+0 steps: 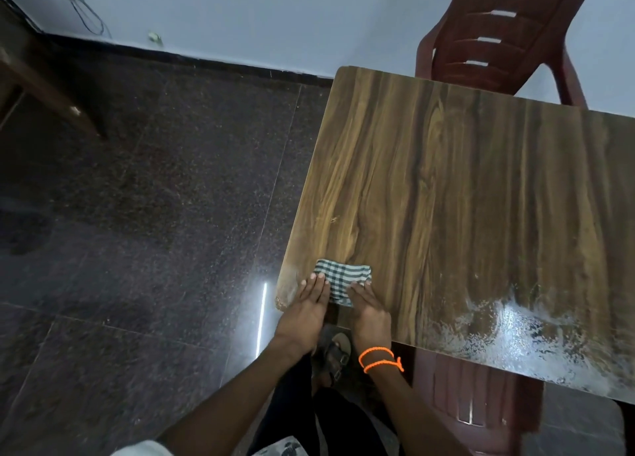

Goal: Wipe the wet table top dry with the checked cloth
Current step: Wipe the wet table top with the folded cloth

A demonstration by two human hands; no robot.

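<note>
A folded green-and-white checked cloth (343,278) lies at the near left corner of the wood-grain table top (464,187). My left hand (307,307) presses flat on the cloth's left part, fingers together. My right hand (369,309), an orange cord around its wrist, presses flat on the cloth's right part. Both palms hang over the table's near edge. A film of water (522,335) glistens on the near right part of the table top.
A dark red plastic chair (498,36) stands behind the table's far edge. Another red chair (474,404) sits under the near edge. My sandalled foot (335,352) is on the dark polished floor. A dark wooden furniture leg (51,87) is at far left.
</note>
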